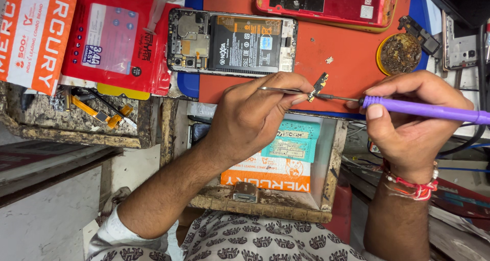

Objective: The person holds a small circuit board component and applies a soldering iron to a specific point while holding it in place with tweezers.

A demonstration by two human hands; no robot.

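Note:
My left hand (255, 115) pinches metal tweezers (283, 90) whose tips grip a small dark circuit part (320, 83) just above the near edge of the red mat (352, 62). My right hand (411, 120) holds a purple-handled soldering iron (429, 110); its thin metal tip touches the small part. An opened phone (232, 42) with its back cover off lies flat on the mat beyond my left hand, its black battery and boards exposed.
A second opened phone in a red frame (326, 3) lies at the far edge. A round tin of tip-cleaning wool (399, 52) stands right of the mat. Red and orange packets (109, 39) sit at left. An open wooden drawer (265, 199) with boxes is below my hands.

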